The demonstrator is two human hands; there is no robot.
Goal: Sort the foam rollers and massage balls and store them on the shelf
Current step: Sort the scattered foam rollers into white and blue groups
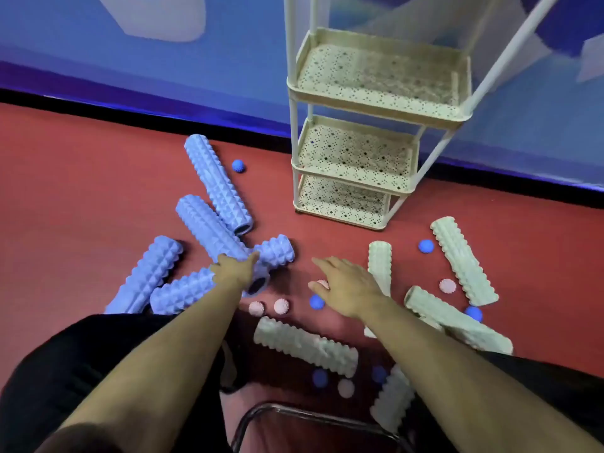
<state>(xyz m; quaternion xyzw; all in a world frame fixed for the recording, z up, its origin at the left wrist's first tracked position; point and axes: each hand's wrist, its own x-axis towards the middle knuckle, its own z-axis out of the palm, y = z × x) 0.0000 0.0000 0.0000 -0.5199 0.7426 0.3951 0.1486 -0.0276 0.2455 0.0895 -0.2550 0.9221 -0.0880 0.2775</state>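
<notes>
A: Nearest, what?
B: Down by the knees, a pale green roller flat on the red floor, 2 pink spiky balls just past its far end.

A: And the hands?
B: Left hand curled over a blue roller, gripping near its lower end amid the blue pile. Right hand spread, fingers straight, holding nothing, above a pink ball and a blue ball.

A: Farther back?
B: More green rollers on the right; beyond, a cream 3-tier shelf, against the blue wall
</notes>
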